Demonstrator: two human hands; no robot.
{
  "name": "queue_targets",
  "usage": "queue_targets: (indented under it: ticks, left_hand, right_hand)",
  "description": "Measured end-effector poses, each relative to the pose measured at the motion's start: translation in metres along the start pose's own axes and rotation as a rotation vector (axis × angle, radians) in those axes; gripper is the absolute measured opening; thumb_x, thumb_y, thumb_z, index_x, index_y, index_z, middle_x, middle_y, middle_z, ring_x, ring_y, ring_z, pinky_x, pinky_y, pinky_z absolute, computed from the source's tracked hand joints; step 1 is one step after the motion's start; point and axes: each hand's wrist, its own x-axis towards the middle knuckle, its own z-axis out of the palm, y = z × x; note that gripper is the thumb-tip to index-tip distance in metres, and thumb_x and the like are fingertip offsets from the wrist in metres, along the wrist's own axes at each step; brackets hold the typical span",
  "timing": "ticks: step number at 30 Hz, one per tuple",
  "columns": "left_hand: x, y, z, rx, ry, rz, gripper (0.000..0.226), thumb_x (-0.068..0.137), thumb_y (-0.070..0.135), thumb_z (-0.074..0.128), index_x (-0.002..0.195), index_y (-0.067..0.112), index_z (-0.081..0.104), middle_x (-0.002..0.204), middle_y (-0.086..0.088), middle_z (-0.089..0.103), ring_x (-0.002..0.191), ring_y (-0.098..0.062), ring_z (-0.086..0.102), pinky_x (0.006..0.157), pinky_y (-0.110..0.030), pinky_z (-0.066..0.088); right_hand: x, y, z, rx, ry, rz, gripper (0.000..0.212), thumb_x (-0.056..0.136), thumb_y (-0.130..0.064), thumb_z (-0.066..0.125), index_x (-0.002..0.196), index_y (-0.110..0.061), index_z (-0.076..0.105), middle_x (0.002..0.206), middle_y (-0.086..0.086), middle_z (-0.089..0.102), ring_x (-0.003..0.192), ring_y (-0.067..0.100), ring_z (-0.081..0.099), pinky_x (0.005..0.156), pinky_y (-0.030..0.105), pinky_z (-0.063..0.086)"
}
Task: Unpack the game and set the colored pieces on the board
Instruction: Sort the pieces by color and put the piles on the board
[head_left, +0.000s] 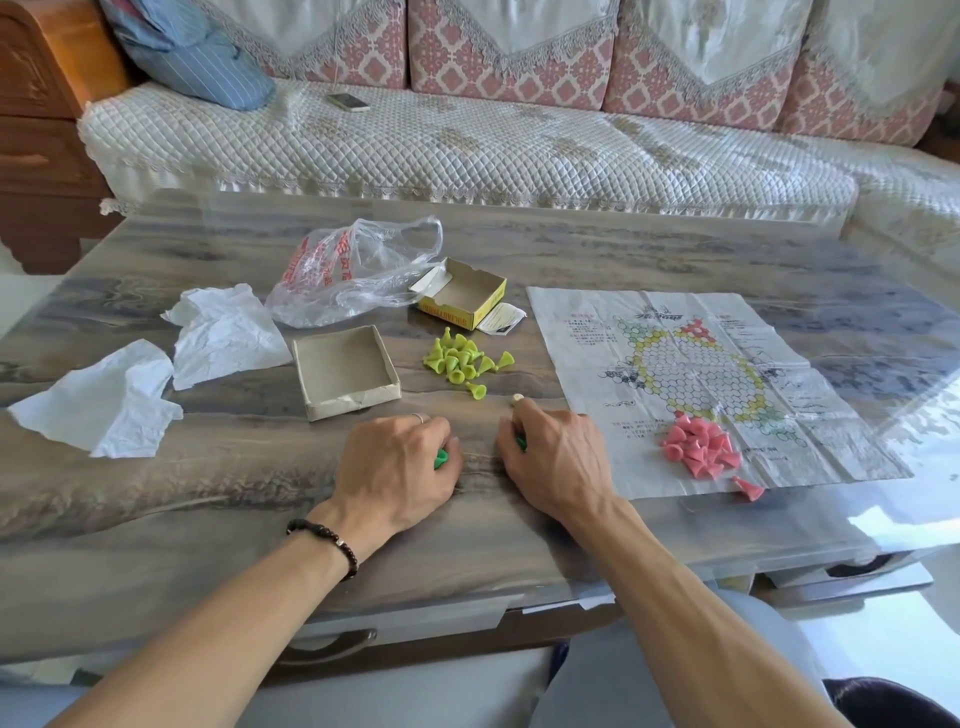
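The paper game board (696, 384) lies unfolded on the right of the table. A heap of pink cone pieces (701, 449) rests on its near edge, with one pink piece (749, 488) just off it. Several lime-yellow pieces (465, 359) lie in a pile left of the board. My left hand (400, 467) and my right hand (558, 457) rest on the table in front of me, each curled around dark green pieces (441, 458) that mostly stay hidden under the fingers. A small cream piece (517, 398) sits by my right fingertips.
An empty grey box tray (345, 371) and the yellow box lid (462, 293) stand behind my hands. A clear plastic bag (358, 270) and crumpled white papers (223, 332) lie to the left. A sofa with a phone (348, 101) runs behind the table (208, 493).
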Motion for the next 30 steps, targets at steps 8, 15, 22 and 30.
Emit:
queue_targets:
  ticks: [8, 15, 22, 30]
  left_hand:
    - [0.001, -0.003, 0.003, -0.018, 0.025, 0.011, 0.033, 0.087, 0.028, 0.048, 0.058, 0.022, 0.034, 0.045, 0.001, 0.043, 0.036, -0.023, 0.041, 0.043, -0.023, 0.022]
    - [0.024, 0.005, 0.011, -0.095, 0.016, 0.014, 0.040, 0.081, 0.021, 0.060, 0.056, 0.022, 0.029, 0.040, 0.001, 0.039, 0.036, -0.023, 0.034, 0.043, -0.023, 0.020]
    - [0.096, 0.041, 0.020, -0.265, 0.044, -0.074, 0.047, 0.083, 0.021, 0.059, 0.050, 0.020, 0.025, 0.042, 0.006, 0.025, 0.042, -0.023, 0.029, 0.044, -0.028, 0.023]
    - [0.205, 0.093, 0.071, -0.471, 0.003, -0.185, 0.049, 0.086, 0.024, 0.056, 0.049, 0.015, 0.025, 0.043, 0.002, 0.025, 0.043, -0.018, 0.026, 0.045, -0.032, 0.022]
  right_hand:
    - [0.001, 0.002, 0.001, 0.057, 0.014, -0.017, 0.032, 0.086, -0.028, 0.054, 0.063, -0.016, 0.037, 0.044, 0.005, 0.045, 0.041, 0.032, 0.037, 0.037, 0.034, 0.038]
    - [0.013, 0.006, -0.009, 0.311, 0.064, 0.198, 0.035, 0.085, -0.024, 0.060, 0.057, -0.012, 0.043, 0.046, 0.000, 0.039, 0.046, 0.026, 0.036, 0.046, 0.034, 0.036]
    - [0.066, 0.051, -0.036, 0.487, 0.067, 0.460, 0.033, 0.084, -0.024, 0.057, 0.058, -0.005, 0.051, 0.051, 0.006, 0.051, 0.048, 0.012, 0.039, 0.048, 0.026, 0.034]
    - [0.135, 0.141, -0.041, 0.661, 0.095, 0.687, 0.028, 0.082, -0.016, 0.054, 0.058, -0.010, 0.041, 0.051, 0.003, 0.031, 0.048, 0.016, 0.025, 0.044, 0.024, 0.022]
